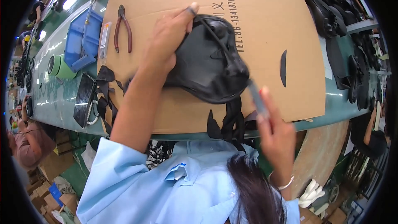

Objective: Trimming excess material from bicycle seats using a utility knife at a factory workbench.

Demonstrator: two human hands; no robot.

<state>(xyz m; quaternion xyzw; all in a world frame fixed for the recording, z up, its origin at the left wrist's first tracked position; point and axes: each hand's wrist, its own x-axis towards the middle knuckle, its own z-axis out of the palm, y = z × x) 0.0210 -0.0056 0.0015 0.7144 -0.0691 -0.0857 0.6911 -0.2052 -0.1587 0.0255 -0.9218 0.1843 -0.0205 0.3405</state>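
A black moulded shell is being worked on over a cardboard sheet.

A large cardboard sheet (265,25) is spread over the green bench (54,95), and the black moulded shell (207,62) is held just above its middle. Piles of similar black pieces (331,12) are stacked at the right; black straps (230,124) hang from the shell's near edge, so the piece is judged to be mid-work, not finished. The left hand (170,37) is closed over the shell's left side, a cord pinched at the fingertips. The right hand (275,128) is raised, fingers closed on a thin grey tool (256,97) whose tip meets the shell. Red-handled pliers (123,27) lie untouched beside a blue tray (83,37).
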